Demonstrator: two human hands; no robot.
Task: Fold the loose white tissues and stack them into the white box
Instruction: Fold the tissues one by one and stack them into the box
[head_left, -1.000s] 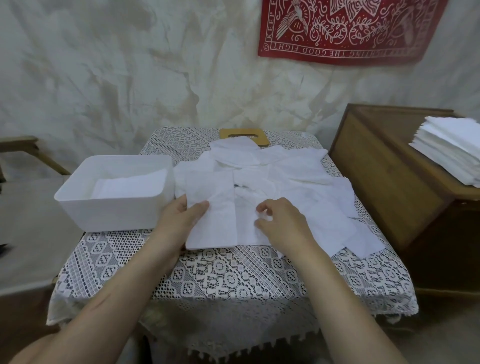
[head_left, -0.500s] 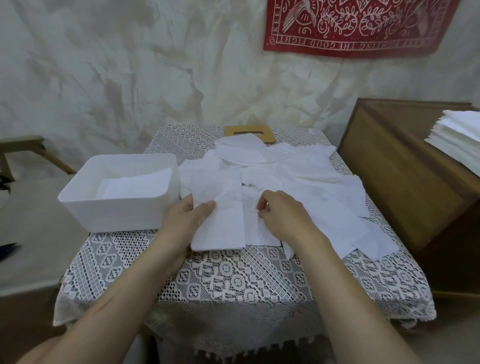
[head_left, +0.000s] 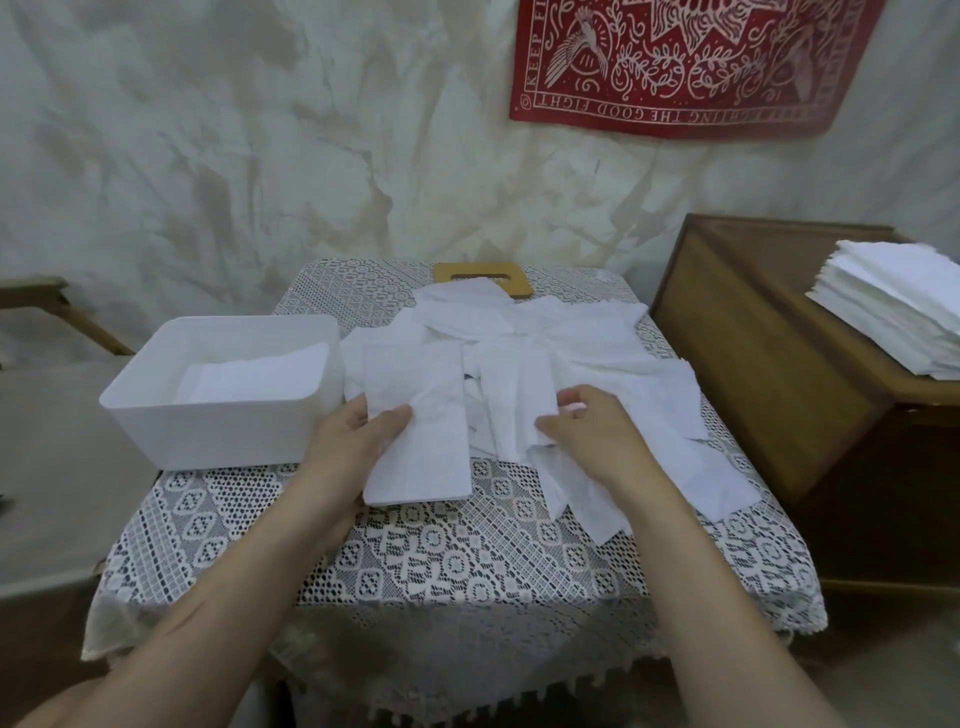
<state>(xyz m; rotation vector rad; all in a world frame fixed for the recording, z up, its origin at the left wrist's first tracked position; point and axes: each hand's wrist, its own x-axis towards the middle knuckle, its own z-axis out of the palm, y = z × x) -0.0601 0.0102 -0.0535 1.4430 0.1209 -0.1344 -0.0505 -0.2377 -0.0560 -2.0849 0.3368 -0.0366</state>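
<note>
A folded white tissue (head_left: 426, 441) lies at the near edge of a pile of loose white tissues (head_left: 597, 343) on the lace-covered table (head_left: 441, 561). My left hand (head_left: 353, 447) grips the folded tissue at its left edge, thumb on top. Just to its right, my right hand (head_left: 597, 436) sits on the pile with curled fingers pinching a loose tissue (head_left: 514, 415). The white box (head_left: 208, 431) stands at the table's left side, touching the pile, with folded tissues (head_left: 249, 379) lying flat inside.
A wooden lid (head_left: 452, 270) with a slot peeks out behind the pile. On the right stands a wooden cabinet (head_left: 753, 364) carrying a stack of white tissues (head_left: 893, 317). A red cloth (head_left: 675, 67) hangs on the wall. A wooden chair arm (head_left: 57, 306) shows at the far left.
My left hand has closed its thumb over the folded tissue and shifted it slightly towards me. My right hand has moved a little right and curled onto a loose tissue.
</note>
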